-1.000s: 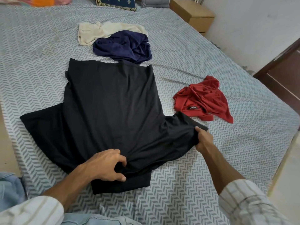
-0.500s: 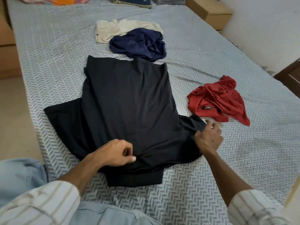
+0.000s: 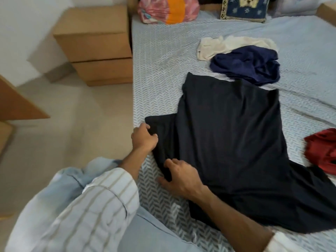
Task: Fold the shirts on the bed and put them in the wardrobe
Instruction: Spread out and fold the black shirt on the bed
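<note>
At the upper left of the frame a wooden bedside cabinet [image 3: 94, 46] stands against the bed [image 3: 156, 70]. Just right of the bed's edge, at mid-frame, the left hand [image 3: 143, 139] curls its fingers onto the tip of the black shirt's sleeve. Below and a little right, the right hand [image 3: 180, 177] pinches the same sleeve lower down, thumb under the cloth edge and fingers on top. The black shirt [image 3: 236, 139] lies spread flat through the centre of the frame. Above it sit a crumpled navy shirt [image 3: 249, 64] and a cream shirt [image 3: 218, 46]; a red shirt [image 3: 323, 151] shows at the right edge. The step in hand looks like folding this sleeve; next, both hands would carry it inward across the body, keeping it flat.
</note>
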